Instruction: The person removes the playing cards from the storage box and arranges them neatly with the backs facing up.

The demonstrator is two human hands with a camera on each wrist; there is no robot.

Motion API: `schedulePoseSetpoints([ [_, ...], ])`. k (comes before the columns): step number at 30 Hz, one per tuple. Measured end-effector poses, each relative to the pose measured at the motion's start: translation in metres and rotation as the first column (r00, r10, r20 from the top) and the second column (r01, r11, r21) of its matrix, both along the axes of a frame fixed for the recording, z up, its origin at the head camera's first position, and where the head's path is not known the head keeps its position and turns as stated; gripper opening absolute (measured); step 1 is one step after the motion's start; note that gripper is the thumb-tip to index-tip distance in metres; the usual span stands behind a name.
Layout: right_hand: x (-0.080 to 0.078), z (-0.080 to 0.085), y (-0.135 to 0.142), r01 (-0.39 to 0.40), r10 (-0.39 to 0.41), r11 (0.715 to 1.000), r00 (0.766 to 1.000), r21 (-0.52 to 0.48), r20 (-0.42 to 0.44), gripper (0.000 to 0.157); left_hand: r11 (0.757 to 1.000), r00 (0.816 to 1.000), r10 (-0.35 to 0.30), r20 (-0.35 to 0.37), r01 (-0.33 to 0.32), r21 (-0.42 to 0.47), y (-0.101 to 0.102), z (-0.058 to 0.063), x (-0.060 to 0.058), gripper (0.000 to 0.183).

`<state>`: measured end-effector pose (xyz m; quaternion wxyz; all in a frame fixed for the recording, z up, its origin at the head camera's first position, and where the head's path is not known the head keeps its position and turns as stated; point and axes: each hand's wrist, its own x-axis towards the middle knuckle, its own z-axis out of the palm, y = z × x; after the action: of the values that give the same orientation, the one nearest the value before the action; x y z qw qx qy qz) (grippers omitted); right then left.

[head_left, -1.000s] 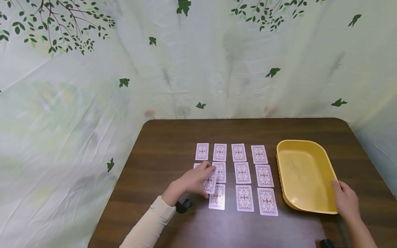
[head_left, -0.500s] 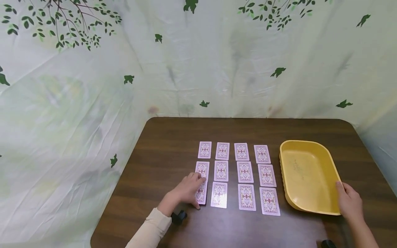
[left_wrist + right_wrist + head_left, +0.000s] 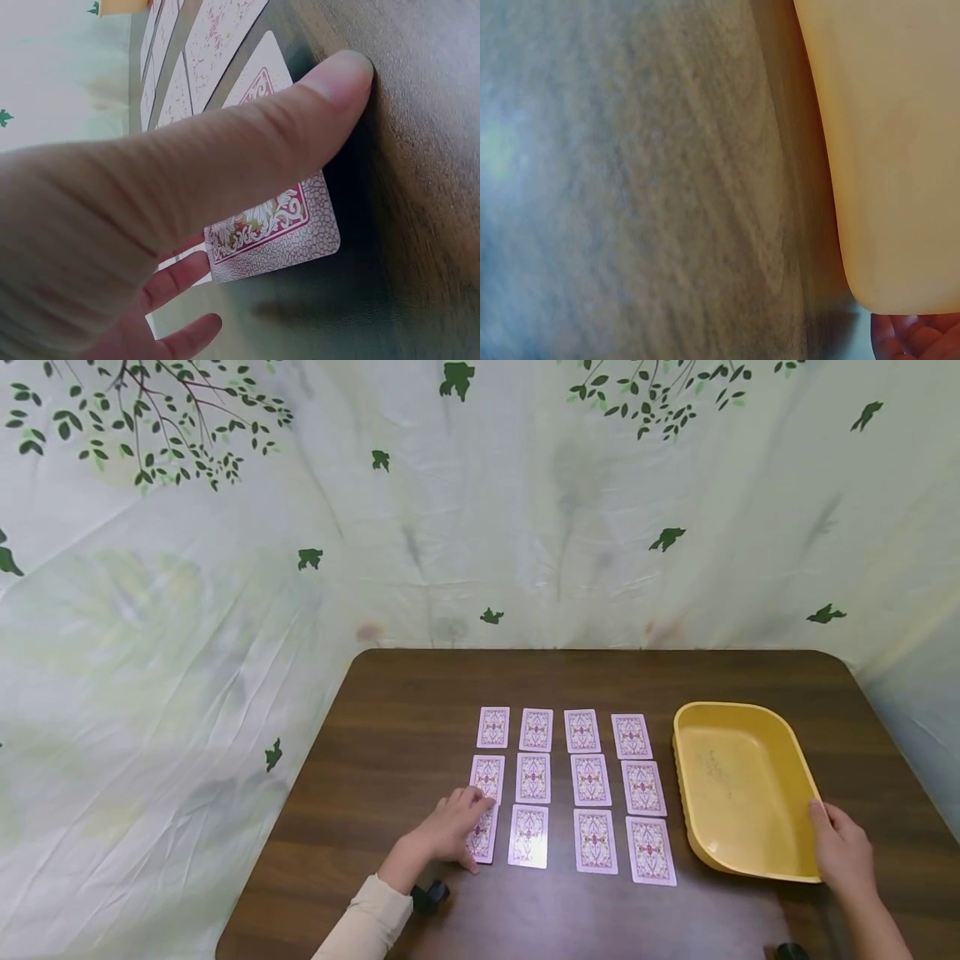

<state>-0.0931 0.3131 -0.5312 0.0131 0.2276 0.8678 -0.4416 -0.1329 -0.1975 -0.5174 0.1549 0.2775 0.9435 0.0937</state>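
Note:
My left hand [image 3: 442,831] pinches a face-down playing card [image 3: 483,842] with a patterned pink-purple back, at the front-left of a card grid. Its thumb lies at the card's near end and the fingers are by the far end. In the left wrist view the thumb crosses the card [image 3: 321,232], with dark shadow beside it. The card lies just below the middle-row card [image 3: 489,773] of the left column. At the right, my right hand [image 3: 847,852] grips the near-right rim of a yellow plastic tray [image 3: 738,777]. Fingers [image 3: 911,337] show below the tray's edge in the right wrist view.
Several more face-down cards stand in rows; the front row has a card [image 3: 528,837] just right of the held one. The dark wooden table [image 3: 397,718] meets a leaf-printed cloth [image 3: 420,527] behind. A black object [image 3: 430,896] sits at the left wrist.
My left hand has carried the card left and toward the near side, from over the second column to the front-left spot. The right hand keeps hold of the tray.

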Motion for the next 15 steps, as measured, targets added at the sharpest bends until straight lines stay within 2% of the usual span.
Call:
schedulePoseSetpoints([
  [15, 0.0012, -0.0014, 0.0000, -0.002, 0.002, 1.000, 1.000, 0.005, -0.024, 0.063, 0.999, 1.000, 0.001, 0.003, -0.001, 0.038, -0.0030, -0.0010, 0.0085, 0.097],
])
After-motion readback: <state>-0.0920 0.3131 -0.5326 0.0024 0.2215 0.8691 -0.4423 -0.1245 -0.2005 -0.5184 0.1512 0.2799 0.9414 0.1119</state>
